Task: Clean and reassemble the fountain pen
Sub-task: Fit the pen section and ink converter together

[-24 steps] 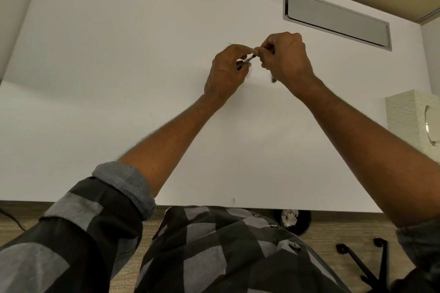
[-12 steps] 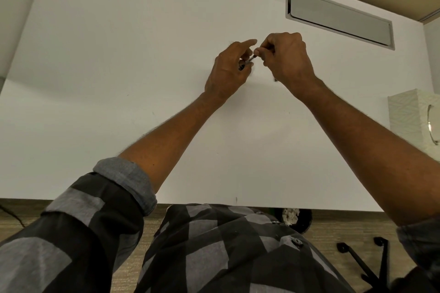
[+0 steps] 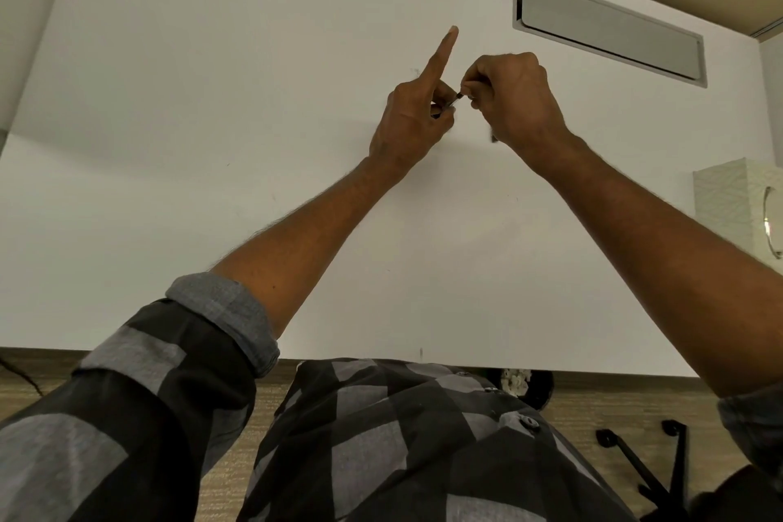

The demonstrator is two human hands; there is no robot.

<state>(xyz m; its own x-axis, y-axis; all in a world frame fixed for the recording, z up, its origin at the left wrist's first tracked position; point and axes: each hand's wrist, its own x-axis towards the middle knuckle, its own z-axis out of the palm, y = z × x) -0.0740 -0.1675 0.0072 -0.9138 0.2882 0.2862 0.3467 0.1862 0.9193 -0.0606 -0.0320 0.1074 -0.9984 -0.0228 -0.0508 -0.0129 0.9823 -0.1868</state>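
Well out over the white bench [image 3: 212, 148], both hands meet on a small dark fountain pen part [image 3: 456, 98]. The left hand [image 3: 409, 119] grips one end with curled fingers, its index finger pointing straight up. The right hand [image 3: 512, 97] pinches the other end, fingers bunched together.

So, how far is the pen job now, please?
Done: cannot tell; no whole pen shows. In hand: left hand and right hand both pinch a small dark pen part over the desk, apparently joining or twisting pieces. Left: probably the rest of the assembly, not visible yet.
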